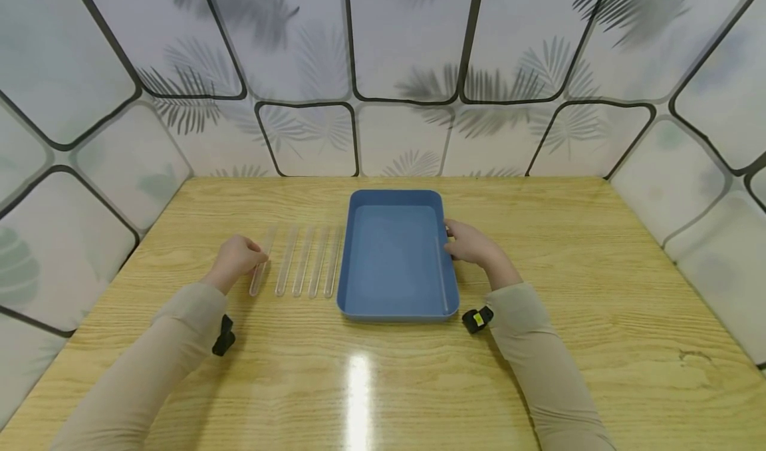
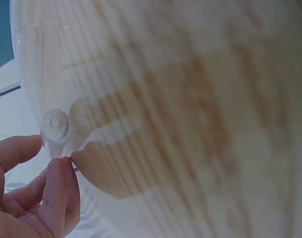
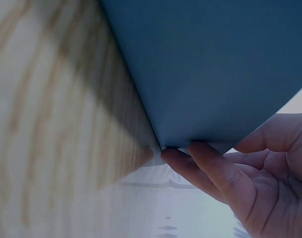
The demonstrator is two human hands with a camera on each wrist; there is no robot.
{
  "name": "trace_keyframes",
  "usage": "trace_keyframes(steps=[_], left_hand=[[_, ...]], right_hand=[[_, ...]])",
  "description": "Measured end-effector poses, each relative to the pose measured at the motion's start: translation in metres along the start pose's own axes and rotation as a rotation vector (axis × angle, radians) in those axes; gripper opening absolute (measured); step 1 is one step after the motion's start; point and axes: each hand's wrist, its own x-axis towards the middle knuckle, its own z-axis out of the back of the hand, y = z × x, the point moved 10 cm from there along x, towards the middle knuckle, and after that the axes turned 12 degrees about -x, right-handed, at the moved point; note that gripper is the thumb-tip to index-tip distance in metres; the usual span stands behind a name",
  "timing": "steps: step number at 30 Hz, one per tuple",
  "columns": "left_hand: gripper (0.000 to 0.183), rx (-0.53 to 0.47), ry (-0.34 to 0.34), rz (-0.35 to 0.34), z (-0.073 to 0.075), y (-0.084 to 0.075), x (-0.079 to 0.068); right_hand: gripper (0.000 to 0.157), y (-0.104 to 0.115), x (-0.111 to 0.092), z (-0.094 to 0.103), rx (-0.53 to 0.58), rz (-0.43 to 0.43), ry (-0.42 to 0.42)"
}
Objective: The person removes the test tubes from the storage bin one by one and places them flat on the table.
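Observation:
My left hand (image 1: 238,259) is at the leftmost clear test tube (image 1: 256,282), thumb and fingertips pinching it from its sides. The tube's rounded end (image 2: 55,125) points at the camera in the left wrist view, and the tube lies on or very close to the table; any gap is too small to tell. Several similar test tubes (image 1: 302,265) lie side by side between that hand and a shallow blue tray (image 1: 395,258). At the tray's right side, my right hand (image 1: 473,243) holds the edge, its fingers (image 3: 223,176) against the outer wall and the thumb by the rim.
Under everything is a wood-grain table (image 1: 538,384). Patterned white panels (image 1: 407,138) with leaf prints rise behind the table and at both sides. A small black wrist device (image 1: 477,319) sits by the right sleeve, another (image 1: 224,336) by the left.

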Motion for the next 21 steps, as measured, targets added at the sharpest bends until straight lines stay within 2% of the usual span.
trace_keyframes(steps=[21], left_hand=[[0.035,-0.006,0.011,-0.002,0.0007,-0.001,-0.0051]], right_hand=[[0.06,0.0031,-0.0022,0.0013,-0.024,0.014,0.0]])
